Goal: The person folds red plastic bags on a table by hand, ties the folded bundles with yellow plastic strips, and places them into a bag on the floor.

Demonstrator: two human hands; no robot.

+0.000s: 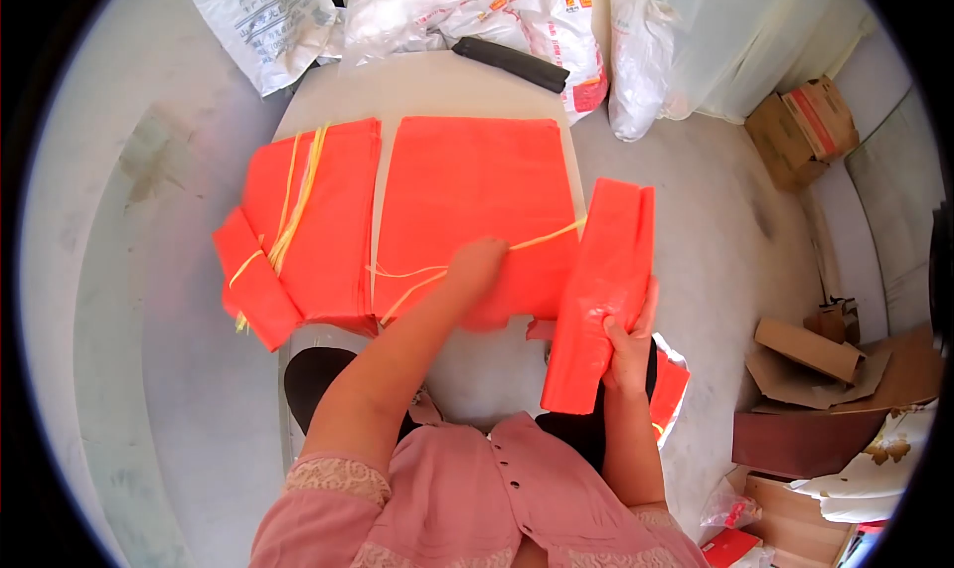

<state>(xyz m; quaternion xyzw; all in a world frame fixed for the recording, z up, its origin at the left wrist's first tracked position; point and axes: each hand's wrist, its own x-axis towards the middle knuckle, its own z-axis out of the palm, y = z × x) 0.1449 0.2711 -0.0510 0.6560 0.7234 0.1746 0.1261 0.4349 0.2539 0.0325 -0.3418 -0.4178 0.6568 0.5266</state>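
My right hand [626, 349] is closed around a long folded bundle of red plastic sheeting [601, 300], held upright and tilted at the right edge of the table. A yellow strip of twine [545, 237] runs from behind this bundle to my left hand [479, 268], whose fingers are closed on it. Below that hand lies a wide flat red stack [472, 170], with loose yellow ends on its lower left. Another red stack [318, 200] sits to the left, several yellow strips across it. A small red bundle [256, 280] tied with yellow twine rests on its corner.
A dark rolled tube [510, 64] lies at the far end of the table [417, 76], by white plastic sacks [542, 21]. Cardboard boxes [800, 131] stand at the right wall. An open carton [825, 364] and a red pack [668, 394] are on the right.
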